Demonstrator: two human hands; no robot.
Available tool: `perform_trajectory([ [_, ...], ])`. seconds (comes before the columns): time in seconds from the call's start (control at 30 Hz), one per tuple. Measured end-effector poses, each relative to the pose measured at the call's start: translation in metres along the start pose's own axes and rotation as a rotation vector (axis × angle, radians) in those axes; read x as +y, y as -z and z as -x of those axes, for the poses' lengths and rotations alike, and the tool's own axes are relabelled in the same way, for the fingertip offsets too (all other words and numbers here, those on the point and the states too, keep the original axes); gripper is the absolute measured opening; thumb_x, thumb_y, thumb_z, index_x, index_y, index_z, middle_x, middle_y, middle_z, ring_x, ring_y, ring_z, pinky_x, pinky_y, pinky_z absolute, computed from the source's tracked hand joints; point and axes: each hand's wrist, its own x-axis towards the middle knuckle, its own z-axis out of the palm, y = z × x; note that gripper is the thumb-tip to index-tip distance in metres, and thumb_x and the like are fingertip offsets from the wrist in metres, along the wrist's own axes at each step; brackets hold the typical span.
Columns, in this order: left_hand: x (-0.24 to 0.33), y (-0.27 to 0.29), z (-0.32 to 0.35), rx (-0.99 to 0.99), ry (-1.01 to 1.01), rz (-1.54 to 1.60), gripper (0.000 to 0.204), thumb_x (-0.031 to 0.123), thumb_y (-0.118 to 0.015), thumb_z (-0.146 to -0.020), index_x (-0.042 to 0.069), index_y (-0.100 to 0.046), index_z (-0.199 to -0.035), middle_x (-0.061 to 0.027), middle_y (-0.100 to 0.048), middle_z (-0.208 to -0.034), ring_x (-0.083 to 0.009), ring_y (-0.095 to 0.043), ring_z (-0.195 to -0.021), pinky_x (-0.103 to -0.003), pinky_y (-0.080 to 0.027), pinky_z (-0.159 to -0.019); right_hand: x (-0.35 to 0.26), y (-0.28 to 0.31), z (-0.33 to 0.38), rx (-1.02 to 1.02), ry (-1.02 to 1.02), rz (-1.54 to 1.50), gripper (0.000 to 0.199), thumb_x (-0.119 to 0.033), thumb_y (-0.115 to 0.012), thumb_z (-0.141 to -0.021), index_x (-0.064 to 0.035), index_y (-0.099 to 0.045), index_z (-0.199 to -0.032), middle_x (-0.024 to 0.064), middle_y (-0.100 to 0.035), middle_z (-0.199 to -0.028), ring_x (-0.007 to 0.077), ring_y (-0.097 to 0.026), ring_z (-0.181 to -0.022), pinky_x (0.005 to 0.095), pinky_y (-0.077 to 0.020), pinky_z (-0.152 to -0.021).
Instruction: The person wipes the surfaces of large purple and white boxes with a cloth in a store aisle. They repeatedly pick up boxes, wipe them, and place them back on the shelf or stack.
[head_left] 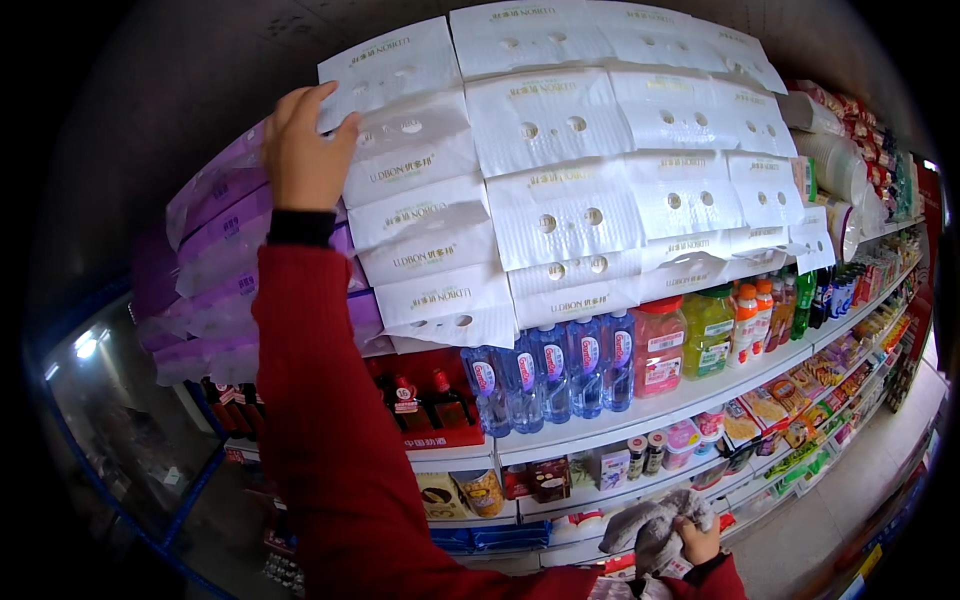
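My left hand point(308, 150) is raised to the upper left of the stacked tissue packs. Its fingers are curved and apart, at the corner of a white tissue pack point(385, 72) in the top row; whether it presses on the pack is hard to tell. More white packs point(550, 120) stand in rows to the right, and purple packs point(225, 210) are stacked to the left, partly behind my sleeve. Low at the right, my right hand point(700, 540) is closed on a crumpled grey cloth point(650, 525), held in front of the lower shelves.
Under the tissue packs, blue-tinted water bottles point(555, 370), a red-lidded jar point(660, 350) and a green jar point(708, 330) line a white shelf point(640, 410). Dark bottles in a red box point(440, 400) stand left of them. Lower shelves hold snacks and cups. A tiled floor point(850, 480) runs along the right.
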Motion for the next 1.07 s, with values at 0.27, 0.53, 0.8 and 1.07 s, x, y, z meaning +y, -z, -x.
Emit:
perform_trajectory([
  [0.27,0.016,-0.027,-0.033,-0.397,0.181,-0.219,0.031,0.03,-0.066,-0.07,0.014,-0.064,-0.096,-0.005,-0.054,-0.111,-0.0279,-0.048,-0.107,-0.044,-0.04,-0.088,0.018,-0.001,0.0,0.052,-0.077,-0.159,0.028,-0.001,-0.055,-0.076,0.0058,-0.058,-0.103,0.0081,-0.063,-0.088,0.0133,-0.059,-0.078,0.026,-0.047,-0.071],
  [0.53,-0.01,-0.019,-0.069,0.339,-0.125,-0.002,0.017,0.015,-0.066,-0.067,0.004,-0.063,-0.08,-0.0129,-0.057,-0.091,-0.0305,-0.052,-0.091,-0.039,-0.043,-0.082,0.025,0.001,-0.004,0.05,-0.068,-0.183,0.026,-0.001,-0.055,-0.076,0.0052,-0.058,-0.102,0.007,-0.063,-0.088,0.0138,-0.059,-0.078,0.026,-0.0468,-0.07],
  [0.8,0.011,0.092,-0.063,0.703,-0.055,0.075,0.017,0.011,-0.071,-0.071,-0.001,-0.061,-0.08,-0.0106,-0.059,-0.093,-0.0209,-0.056,-0.087,-0.031,-0.047,-0.077,0.043,0.0,-0.011,0.074,-0.021,-0.213,0.026,-0.002,-0.055,-0.076,0.0025,-0.057,-0.102,0.0049,-0.061,-0.089,0.0139,-0.057,-0.08,0.0271,-0.0458,-0.072],
  [1.07,0.042,0.086,0.039,0.593,0.576,0.917,0.056,0.027,-0.057,-0.086,0.006,-0.029,-0.13,-0.0156,-0.041,-0.127,-0.0275,-0.045,-0.113,-0.039,-0.038,-0.096,0.039,0.002,-0.026,-0.02,-0.044,-0.299,0.024,-0.003,-0.054,-0.077,-0.0003,-0.056,-0.101,0.0024,-0.058,-0.089,0.0105,-0.054,-0.08,0.0248,-0.0438,-0.072],
])
